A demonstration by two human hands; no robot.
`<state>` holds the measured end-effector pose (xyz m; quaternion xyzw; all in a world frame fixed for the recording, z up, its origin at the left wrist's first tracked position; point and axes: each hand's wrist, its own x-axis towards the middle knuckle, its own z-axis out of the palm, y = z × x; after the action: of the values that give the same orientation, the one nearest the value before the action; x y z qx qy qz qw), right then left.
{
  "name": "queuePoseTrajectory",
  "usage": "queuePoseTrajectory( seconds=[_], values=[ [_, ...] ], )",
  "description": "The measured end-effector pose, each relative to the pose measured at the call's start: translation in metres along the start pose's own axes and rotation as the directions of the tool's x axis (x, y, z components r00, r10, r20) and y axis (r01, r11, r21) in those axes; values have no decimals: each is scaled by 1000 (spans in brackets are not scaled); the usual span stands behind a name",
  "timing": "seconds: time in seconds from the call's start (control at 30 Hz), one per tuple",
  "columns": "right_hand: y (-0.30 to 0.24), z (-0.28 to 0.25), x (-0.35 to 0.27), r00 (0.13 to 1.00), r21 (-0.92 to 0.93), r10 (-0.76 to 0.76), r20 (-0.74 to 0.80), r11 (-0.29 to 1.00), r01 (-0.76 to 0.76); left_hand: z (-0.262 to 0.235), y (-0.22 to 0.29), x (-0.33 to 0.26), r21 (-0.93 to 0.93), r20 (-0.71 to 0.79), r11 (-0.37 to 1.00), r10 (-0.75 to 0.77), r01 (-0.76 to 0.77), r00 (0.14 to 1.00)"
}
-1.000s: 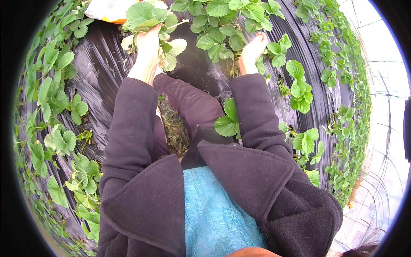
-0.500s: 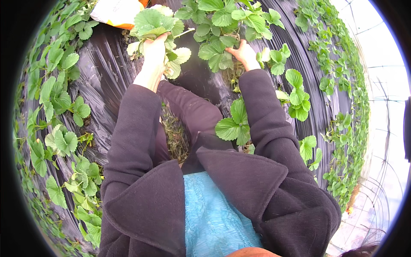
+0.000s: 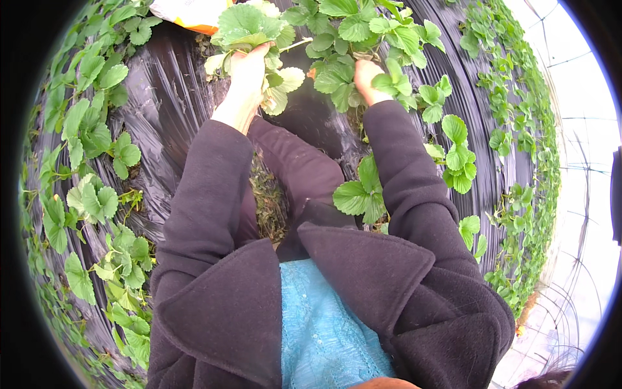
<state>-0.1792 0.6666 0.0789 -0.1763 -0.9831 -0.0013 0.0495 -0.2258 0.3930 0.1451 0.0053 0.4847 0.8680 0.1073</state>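
Note:
A bunch of picked strawberry leaves (image 3: 249, 27), some with pale undersides, is gripped in my left hand (image 3: 246, 74) and spreads above and beside the fingers. My right hand (image 3: 367, 79) reaches in low among the stems of a leafy strawberry plant (image 3: 350, 29). Leaves cover its fingers, so what they touch or hold is hidden. Smaller strawberry leaves (image 3: 364, 194) grow beside my right forearm.
Black plastic film (image 3: 152, 91) covers the beds on both sides, with rows of strawberry plants (image 3: 91, 142) coming through it. A white and orange bag (image 3: 191, 11) lies at the far left. Dry plant litter (image 3: 267, 201) fills the furrow by my legs.
The view has shifted a little, so most things sit slightly further right. My right hand has turned and gone deeper behind the leaves, its thumb tucked in. The left hand still grips its bunch.

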Motion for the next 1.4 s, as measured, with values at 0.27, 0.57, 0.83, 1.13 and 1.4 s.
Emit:
queuePoseTrajectory(
  seconds=[0.27, 0.57, 0.83, 1.13, 1.4],
  values=[
    [13, 0, 20, 971, -79, 236, 22, 969, -234, 1, 1, 0, 8, 6, 998, -62, 62, 998],
    [52, -44, -36, 922, 576, -309, 231, 807, 127, 1, 0, 0, 11, 34, 996, -89, 89, 995],
    [9, -9, -43, 993, 280, -84, 87, 958, 56, -6, 12, -3, -47, -20, 995, -93, 92, 995],
    [81, 4, 19, 725, 986, 672, 148, -155, -58, -14, 13, 1, -61, -5, 993, -103, 103, 995],
    [30, -54, -41, 987, -18, -143, 72, 989, 145, -18, 21, 4, -86, -72, 992, -99, 93, 992]
  ],
)
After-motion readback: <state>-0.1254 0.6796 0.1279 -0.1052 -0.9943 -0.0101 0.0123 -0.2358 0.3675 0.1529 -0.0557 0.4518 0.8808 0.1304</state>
